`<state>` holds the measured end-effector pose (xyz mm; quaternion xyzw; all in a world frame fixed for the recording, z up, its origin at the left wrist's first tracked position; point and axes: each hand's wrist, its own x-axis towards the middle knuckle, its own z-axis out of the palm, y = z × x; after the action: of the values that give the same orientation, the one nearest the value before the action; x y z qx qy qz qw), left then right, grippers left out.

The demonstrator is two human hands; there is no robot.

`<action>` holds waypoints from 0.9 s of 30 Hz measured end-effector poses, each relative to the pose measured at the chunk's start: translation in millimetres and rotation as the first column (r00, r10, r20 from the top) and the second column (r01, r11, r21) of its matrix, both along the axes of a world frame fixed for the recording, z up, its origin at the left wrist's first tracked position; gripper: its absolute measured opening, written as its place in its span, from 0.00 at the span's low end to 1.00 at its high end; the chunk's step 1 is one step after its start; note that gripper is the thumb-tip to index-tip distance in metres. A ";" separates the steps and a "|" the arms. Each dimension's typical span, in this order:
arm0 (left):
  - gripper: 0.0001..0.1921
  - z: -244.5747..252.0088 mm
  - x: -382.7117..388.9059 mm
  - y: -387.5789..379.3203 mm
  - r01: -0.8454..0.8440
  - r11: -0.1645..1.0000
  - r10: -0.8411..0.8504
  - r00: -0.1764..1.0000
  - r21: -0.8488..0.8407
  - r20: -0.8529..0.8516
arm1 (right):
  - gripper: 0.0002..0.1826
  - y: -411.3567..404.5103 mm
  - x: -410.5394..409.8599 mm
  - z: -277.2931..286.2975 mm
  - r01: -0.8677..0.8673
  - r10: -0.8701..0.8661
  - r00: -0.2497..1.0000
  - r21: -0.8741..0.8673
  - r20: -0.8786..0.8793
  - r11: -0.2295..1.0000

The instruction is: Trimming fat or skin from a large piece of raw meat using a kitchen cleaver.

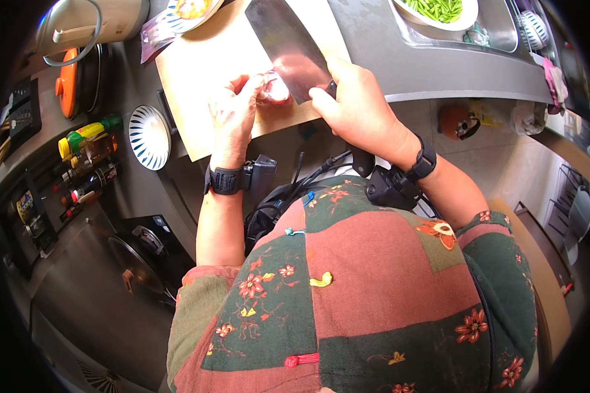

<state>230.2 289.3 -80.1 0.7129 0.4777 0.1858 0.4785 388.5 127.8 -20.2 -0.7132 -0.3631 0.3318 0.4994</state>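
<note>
My right hand (pixel 356 103) grips the black handle of a broad cleaver (pixel 292 44), whose blade reaches up and left over a cutting board (pixel 201 73). On the board, near its front edge, lies a small piece of raw meat (pixel 275 89), pale on top and reddish below. The fingertips of my left hand (pixel 236 108) pinch the meat's left end. The blade stands right beside the meat's right side; whether it touches cannot be told. Bright glare covers much of the board.
At the board's upper left are a plate of food (pixel 194 12) and a plastic bag (pixel 157 34). A striped bowl (pixel 150 137) and bottles (pixel 86 135) stand at left, near an orange-lidded pot (pixel 68 83). Upper right, a bowl of cut green vegetables (pixel 437 10) is in the sink (pixel 472 46).
</note>
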 end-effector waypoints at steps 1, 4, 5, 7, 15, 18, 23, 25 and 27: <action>0.21 -0.1 -0.3 1.1 0.001 1.000 -0.001 1.000 0.000 0.000 | 0.15 2.1 -0.6 -0.3 -0.008 0.008 1.000 0.021 -0.026 1.000; 0.21 3.3 0.3 0.6 0.037 0.998 -0.036 0.999 -0.058 0.022 | 0.16 8.5 -1.5 4.4 -0.041 0.041 0.998 -0.001 -0.051 0.999; 0.20 6.1 1.7 -3.2 0.021 0.997 -0.018 0.999 -0.080 0.036 | 0.19 10.2 -1.4 5.7 -0.066 0.064 0.997 -0.043 -0.051 0.997; 0.18 15.2 7.7 -9.3 0.008 0.995 -0.002 0.999 -0.103 0.050 | 0.18 10.8 -2.1 -1.4 -0.058 0.058 0.998 -0.007 0.006 0.998; 0.12 22.6 9.9 -14.0 0.085 0.987 -0.073 0.993 -0.134 0.089 | 0.15 44.1 15.3 -14.0 -0.085 0.095 0.989 -0.095 0.110 0.992; 0.12 17.2 4.3 -9.8 0.031 0.983 -0.006 0.991 -0.181 0.134 | 0.18 31.9 13.5 -4.0 -0.106 0.101 0.993 -0.106 -0.055 0.989; 0.12 24.3 5.9 -13.7 0.014 0.934 0.088 0.959 -0.356 0.270 | 0.30 1.0 7.9 -4.2 -0.138 0.135 0.987 -0.025 -0.091 0.990; 0.12 23.1 7.7 -10.4 0.013 0.933 0.089 0.960 -0.360 0.266 | 0.28 3.2 11.3 -3.0 -0.140 0.137 0.987 -0.028 -0.082 0.990; 0.12 22.7 9.3 -9.8 -0.050 0.941 0.123 0.972 -0.336 0.199 | 0.27 5.5 12.1 -6.3 -0.140 0.137 0.988 -0.032 -0.075 0.990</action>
<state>239.4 279.5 -57.4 0.5768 0.4777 0.2013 0.6313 400.6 133.3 -26.5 -0.6830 -0.3873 0.3981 0.4744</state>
